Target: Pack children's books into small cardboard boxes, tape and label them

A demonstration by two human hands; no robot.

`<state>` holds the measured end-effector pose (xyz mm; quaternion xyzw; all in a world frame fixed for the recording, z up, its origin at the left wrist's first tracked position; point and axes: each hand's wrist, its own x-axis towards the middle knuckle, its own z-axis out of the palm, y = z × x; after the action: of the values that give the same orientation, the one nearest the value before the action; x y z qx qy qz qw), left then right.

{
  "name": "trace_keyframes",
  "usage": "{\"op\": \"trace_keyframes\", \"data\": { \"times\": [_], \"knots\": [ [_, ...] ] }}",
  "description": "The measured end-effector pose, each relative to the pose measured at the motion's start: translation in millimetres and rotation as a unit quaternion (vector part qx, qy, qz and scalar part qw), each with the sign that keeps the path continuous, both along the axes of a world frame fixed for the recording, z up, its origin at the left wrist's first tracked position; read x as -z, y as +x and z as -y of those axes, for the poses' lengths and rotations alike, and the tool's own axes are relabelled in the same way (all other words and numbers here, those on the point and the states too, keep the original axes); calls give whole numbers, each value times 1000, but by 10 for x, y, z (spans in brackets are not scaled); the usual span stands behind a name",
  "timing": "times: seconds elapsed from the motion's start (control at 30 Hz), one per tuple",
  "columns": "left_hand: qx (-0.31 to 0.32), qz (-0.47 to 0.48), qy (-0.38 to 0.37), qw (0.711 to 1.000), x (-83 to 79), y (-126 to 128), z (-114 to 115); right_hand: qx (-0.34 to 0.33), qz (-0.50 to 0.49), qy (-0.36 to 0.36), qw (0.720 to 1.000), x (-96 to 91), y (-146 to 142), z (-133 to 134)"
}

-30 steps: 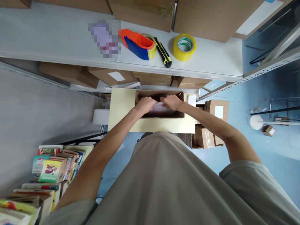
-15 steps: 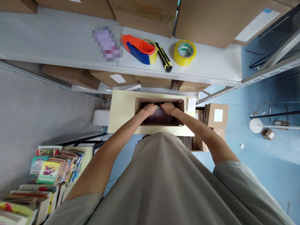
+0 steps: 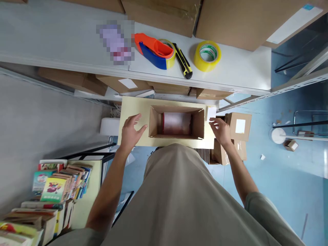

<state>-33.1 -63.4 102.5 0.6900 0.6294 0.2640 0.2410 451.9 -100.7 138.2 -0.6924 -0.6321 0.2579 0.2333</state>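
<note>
An open cardboard box (image 3: 197, 124) stands on a pale yellow surface (image 3: 135, 111) just below me. Inside it lies a reddish item wrapped in clear film (image 3: 176, 123). My left hand (image 3: 131, 131) hovers open to the left of the box, fingers spread toward its left wall. Just past the box's right side, my right hand (image 3: 220, 130) is also open and holds nothing.
On the white shelf (image 3: 238, 73) above lie an orange-and-blue tape dispenser (image 3: 155, 53), a yellow-black utility knife (image 3: 183, 61) and a yellow tape roll (image 3: 207, 55). Brown cartons (image 3: 237, 126) sit right of the box. Books (image 3: 58, 184) fill a rack at lower left.
Both hands came out of the box and moved apart to its left and right sides, leaving the wrapped item lying inside.
</note>
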Motion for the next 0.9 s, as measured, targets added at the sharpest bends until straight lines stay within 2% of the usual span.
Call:
{"op": "trace_keyframes", "data": {
  "times": [0.1,0.23,0.37,0.47,0.6,0.73,0.9],
  "knots": [
    [20,26,-55,998,81,-53,-7,-18,-54,-62,996,130,100,84],
    [83,2,-87,993,68,140,-78,-79,-83,-104,988,204,-60,63],
    [153,-36,-125,980,19,368,-148,-116,-50,-140,982,241,-314,-31],
    [198,-51,-163,965,62,437,-198,-153,5,-172,973,284,-412,-88],
    [230,-40,-210,949,138,427,-246,-225,58,-190,954,318,-390,-108],
    [240,-51,-233,941,108,400,-255,-287,58,-207,934,306,-340,-78],
    [290,-76,-262,917,37,291,-194,-289,41,-274,916,226,-215,-12]
  ]
}}
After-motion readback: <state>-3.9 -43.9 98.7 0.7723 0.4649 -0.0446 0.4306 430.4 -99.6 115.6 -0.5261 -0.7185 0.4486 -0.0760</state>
